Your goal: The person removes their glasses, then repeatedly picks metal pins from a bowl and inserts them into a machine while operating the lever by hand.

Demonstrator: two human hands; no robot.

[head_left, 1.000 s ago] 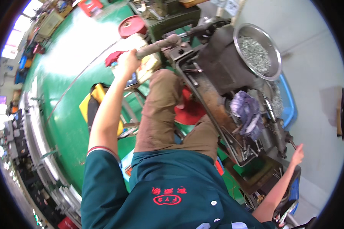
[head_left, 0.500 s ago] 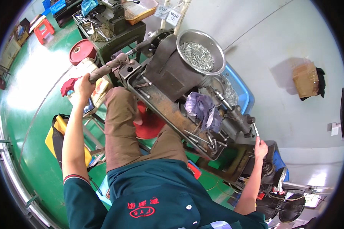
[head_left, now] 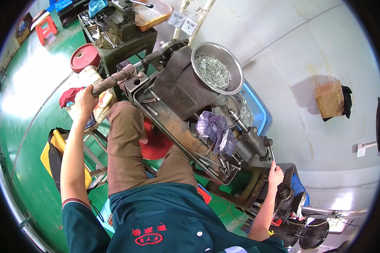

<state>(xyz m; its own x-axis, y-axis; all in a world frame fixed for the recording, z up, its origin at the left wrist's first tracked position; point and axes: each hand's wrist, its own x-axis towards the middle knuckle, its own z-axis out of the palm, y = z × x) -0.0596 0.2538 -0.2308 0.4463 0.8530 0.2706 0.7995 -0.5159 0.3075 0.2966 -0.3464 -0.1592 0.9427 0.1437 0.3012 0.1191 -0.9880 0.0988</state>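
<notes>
The left hand is clamped on the cloth-wrapped metal lever handle, whose long axis runs up-right toward the dark bench machine, while the right hand, far lower right, pinches a thin steel rod.

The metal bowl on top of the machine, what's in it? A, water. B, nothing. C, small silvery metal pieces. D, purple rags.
C: the metal bowl holds a heap of small silvery metal pieces; the purple rag lies lower down on the machine, outside the bowl.
</notes>
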